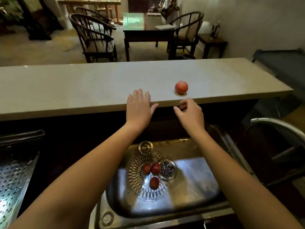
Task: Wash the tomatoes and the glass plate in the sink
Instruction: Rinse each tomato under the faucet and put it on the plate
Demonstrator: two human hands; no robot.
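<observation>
Both arms reach out over the steel sink (194,202). The left hand (139,107) lies flat with fingers spread on the edge of the pale tabletop (82,86), gripping nothing. The right hand (191,113) hangs loosely curled and empty just short of a lone tomato (181,87) near that edge. Down in the sink, the glass plate (138,172) carries three small tomatoes (154,182) beside the drain (167,170).

At frame centre one tomato (181,87) sat on the surface (82,86); lower down, three tomatoes (154,182) lay on the glass plate (137,172) in the sink (198,184).
</observation>
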